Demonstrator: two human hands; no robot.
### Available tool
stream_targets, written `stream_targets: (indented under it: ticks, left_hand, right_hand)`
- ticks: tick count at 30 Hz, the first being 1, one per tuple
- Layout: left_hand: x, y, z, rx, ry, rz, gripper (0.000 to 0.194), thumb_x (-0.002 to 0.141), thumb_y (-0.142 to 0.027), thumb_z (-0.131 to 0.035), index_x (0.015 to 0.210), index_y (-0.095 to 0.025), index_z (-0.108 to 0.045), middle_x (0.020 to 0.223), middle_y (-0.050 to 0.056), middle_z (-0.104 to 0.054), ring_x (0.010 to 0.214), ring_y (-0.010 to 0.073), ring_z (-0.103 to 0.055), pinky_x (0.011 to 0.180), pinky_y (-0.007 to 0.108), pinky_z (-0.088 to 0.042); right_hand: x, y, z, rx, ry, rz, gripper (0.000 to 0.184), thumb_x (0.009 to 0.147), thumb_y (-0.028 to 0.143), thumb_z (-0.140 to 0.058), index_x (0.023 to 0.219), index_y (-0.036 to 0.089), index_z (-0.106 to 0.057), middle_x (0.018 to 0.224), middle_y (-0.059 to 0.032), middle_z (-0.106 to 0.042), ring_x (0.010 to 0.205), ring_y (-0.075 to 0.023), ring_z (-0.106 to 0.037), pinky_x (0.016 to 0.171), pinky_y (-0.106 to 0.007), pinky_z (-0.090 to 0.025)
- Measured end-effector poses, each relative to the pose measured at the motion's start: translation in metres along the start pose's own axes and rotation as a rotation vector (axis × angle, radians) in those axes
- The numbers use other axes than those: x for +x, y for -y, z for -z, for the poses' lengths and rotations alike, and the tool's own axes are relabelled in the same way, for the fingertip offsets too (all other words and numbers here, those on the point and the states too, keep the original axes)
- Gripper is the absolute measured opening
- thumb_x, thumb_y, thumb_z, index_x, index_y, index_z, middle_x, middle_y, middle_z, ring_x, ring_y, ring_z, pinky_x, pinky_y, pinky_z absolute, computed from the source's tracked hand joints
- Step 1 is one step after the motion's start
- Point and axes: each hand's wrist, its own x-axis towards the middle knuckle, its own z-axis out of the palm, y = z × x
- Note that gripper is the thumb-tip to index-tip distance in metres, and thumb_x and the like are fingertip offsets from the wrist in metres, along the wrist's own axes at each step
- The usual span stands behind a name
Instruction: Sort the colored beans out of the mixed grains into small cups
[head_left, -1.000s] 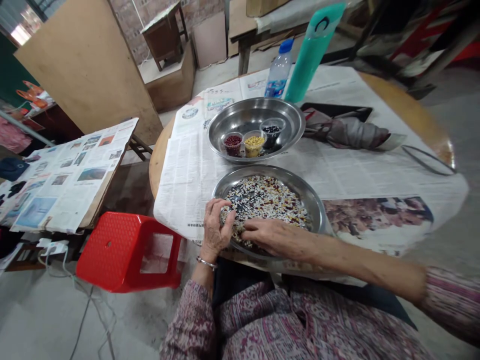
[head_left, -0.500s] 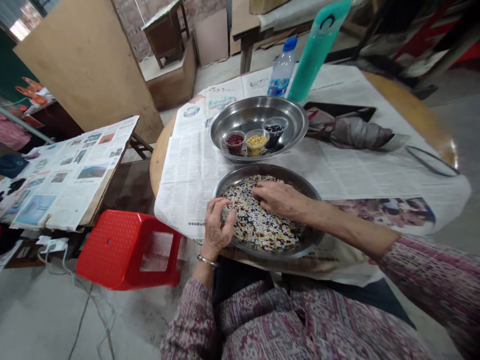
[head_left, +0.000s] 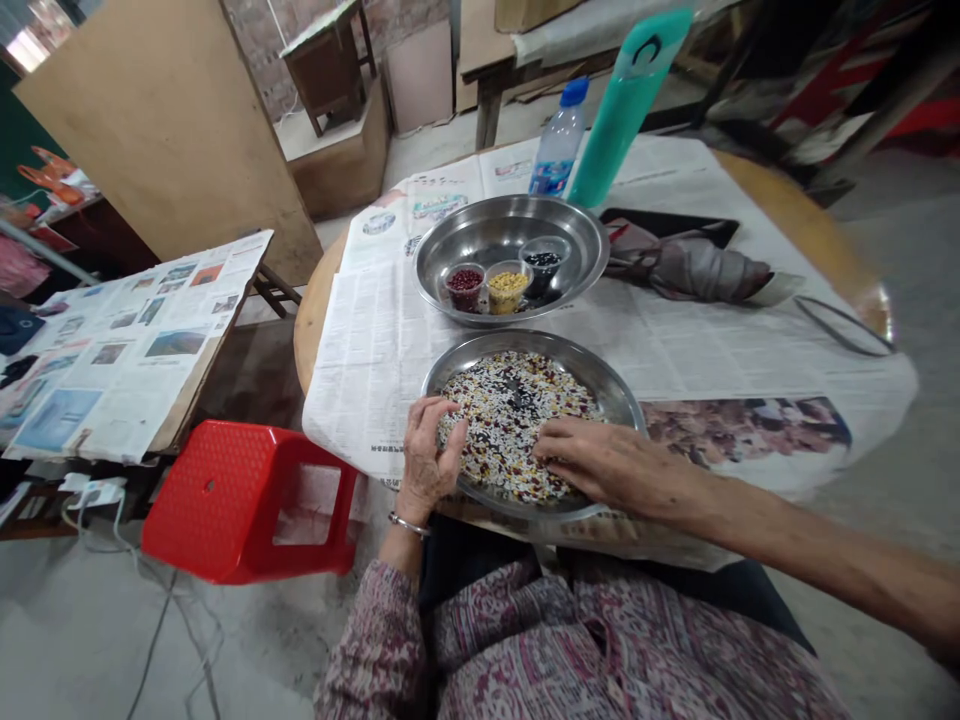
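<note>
A steel basin [head_left: 628, 392] in front of me holds a spread layer of mixed grains and beans [head_left: 517, 400], white, yellow, dark red and black. At its left rim is my left hand [head_left: 429, 455], thumb and fingers apart, fingertips reaching over the edge; nothing shows between them. My right hand [head_left: 592, 460] is low in the right near part of the basin, fingers bent and pressed together against the grains. What its fingertips hold, if anything, is hidden. Behind stands a second steel basin [head_left: 442, 235] with clear cups of red beans [head_left: 464, 288], yellow beans [head_left: 508, 288] and black beans [head_left: 544, 262].
Newspaper [head_left: 367, 350] covers the round table. At the back stand a water bottle [head_left: 559, 145] and a tall teal bottle [head_left: 626, 110]. A folded umbrella [head_left: 697, 268] lies to the right. On the left are a red stool [head_left: 217, 490] and a newspaper-covered board [head_left: 142, 350].
My right hand has moved from the middle of the grains toward the near right side, uncovering a dark patch of black beans. My left hand stays at the rim.
</note>
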Motion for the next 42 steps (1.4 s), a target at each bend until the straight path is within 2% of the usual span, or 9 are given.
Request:
stream_targets:
  ticks: [6,10,15,20,23,27,30,33,42]
  left_hand:
    - [0.000,-0.001,0.000,-0.007,0.008,0.016,0.013,0.097,-0.022,-0.057,0.110,-0.020,-0.061,0.110,0.007,-0.063,0.110,0.0197,-0.057,0.102,0.039,-0.047]
    - [0.001,-0.001,0.001,-0.009,0.006,0.020,0.013,0.097,-0.022,-0.058,0.110,-0.020,-0.061,0.110,0.007,-0.063,0.110,0.0193,-0.057,0.102,0.038,-0.046]
    - [0.001,-0.001,0.001,-0.006,0.007,0.019,0.012,0.098,-0.022,-0.057,0.109,-0.019,-0.061,0.109,0.007,-0.063,0.110,0.0191,-0.057,0.102,0.038,-0.046]
    - [0.001,-0.001,0.001,0.004,0.008,0.024,0.012,0.098,-0.023,-0.055,0.108,-0.019,-0.061,0.109,0.008,-0.063,0.110,0.0198,-0.058,0.101,0.039,-0.047]
    - [0.001,-0.001,0.001,0.008,0.004,0.027,0.013,0.098,-0.025,-0.056,0.107,-0.019,-0.061,0.109,0.008,-0.063,0.110,0.0201,-0.058,0.101,0.040,-0.048]
    - [0.001,0.000,0.000,0.018,-0.007,0.020,0.012,0.098,-0.025,-0.055,0.107,-0.020,-0.062,0.108,0.008,-0.064,0.109,0.0200,-0.059,0.101,0.040,-0.048]
    - [0.000,0.000,0.001,0.026,0.001,0.006,0.012,0.097,-0.024,-0.056,0.107,-0.019,-0.061,0.108,0.008,-0.064,0.109,0.0197,-0.059,0.102,0.040,-0.049]
    - [0.001,-0.003,0.004,0.077,0.023,-0.006,0.011,0.096,-0.023,-0.059,0.106,-0.019,-0.062,0.108,0.008,-0.064,0.109,0.0204,-0.060,0.104,0.043,-0.049]
    - [0.024,-0.026,-0.003,0.411,0.378,-0.049,0.049,0.091,-0.036,-0.067,0.134,-0.019,-0.051,0.139,0.017,-0.052,0.130,0.0310,-0.050,0.108,0.053,-0.049]
  right_hand:
    - [0.026,-0.031,0.002,-0.113,-0.121,-0.118,0.022,0.092,0.017,-0.050,0.102,0.020,-0.069,0.102,-0.0097,-0.070,0.097,-0.0229,-0.066,0.087,-0.036,-0.052]
    - [0.045,-0.034,-0.011,-0.149,-0.047,-0.144,0.034,0.085,0.019,-0.058,0.118,0.016,-0.067,0.110,-0.0132,-0.067,0.104,-0.0258,-0.064,0.092,-0.037,-0.050]
    - [0.072,-0.023,-0.016,-0.148,-0.009,-0.273,0.023,0.085,0.010,-0.048,0.095,0.015,-0.068,0.095,-0.0111,-0.067,0.086,-0.0203,-0.062,0.079,-0.031,-0.046]
    - [0.090,-0.028,0.008,-0.092,-0.061,-0.381,0.017,0.078,0.011,-0.051,0.074,0.017,-0.066,0.080,-0.0067,-0.068,0.074,-0.0171,-0.059,0.071,-0.029,-0.041]
    - [0.078,-0.025,0.018,0.046,-0.101,-0.370,0.014,0.076,0.014,-0.054,0.073,0.019,-0.067,0.073,-0.0026,-0.068,0.067,-0.0150,-0.058,0.066,-0.028,-0.042]
    - [0.045,-0.006,0.009,0.145,-0.086,-0.170,0.016,0.079,0.013,-0.055,0.079,0.021,-0.070,0.078,-0.0016,-0.071,0.072,-0.0154,-0.064,0.069,-0.027,-0.048]
    - [0.021,0.002,-0.001,0.040,-0.279,-0.135,0.021,0.089,0.016,-0.052,0.096,0.020,-0.071,0.101,-0.0081,-0.073,0.093,-0.0203,-0.069,0.084,-0.033,-0.053]
    - [0.002,-0.002,-0.004,-0.027,-0.384,-0.187,0.020,0.095,0.018,-0.049,0.095,0.020,-0.069,0.097,-0.0077,-0.072,0.088,-0.0203,-0.069,0.080,-0.033,-0.054]
    - [-0.018,-0.005,-0.019,-0.028,-0.568,-0.196,0.021,0.094,0.013,-0.051,0.097,0.023,-0.070,0.093,-0.0054,-0.074,0.088,-0.0211,-0.071,0.082,-0.036,-0.058]
